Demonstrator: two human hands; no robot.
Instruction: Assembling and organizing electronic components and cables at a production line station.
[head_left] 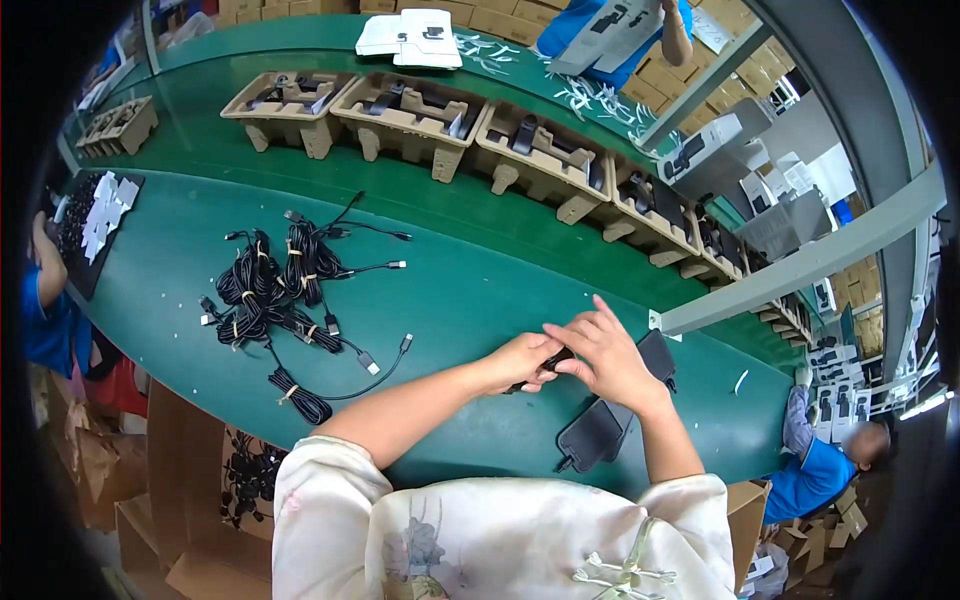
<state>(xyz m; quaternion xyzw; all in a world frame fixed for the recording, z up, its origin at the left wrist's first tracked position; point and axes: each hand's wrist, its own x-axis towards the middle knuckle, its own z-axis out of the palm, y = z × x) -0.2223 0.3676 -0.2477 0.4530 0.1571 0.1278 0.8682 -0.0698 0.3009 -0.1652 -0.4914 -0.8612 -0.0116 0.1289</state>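
Observation:
In front of my body, above the green table, my left hand (524, 362) is closed around a small black part (561, 356), mostly hidden by my fingers, so its kind does not show. From the right, my right hand (608, 358) meets it, thumb and fingertips on the same part, with one finger raised. Beneath and beside my right forearm lie a flat black device (594, 436) and another flat black piece (655, 354). To the left is a pile of black cables (262, 285) tied in bundles, and one cable bundle (300, 399) lies nearer me.
Cardboard trays (410, 125) holding black parts line the conveyor beyond the table. A metal post (800, 270) crosses at the right. Co-workers in blue sit at both sides and stand opposite. A black mat (100, 245) with white pieces lies far left; an open carton (190, 480) stands below.

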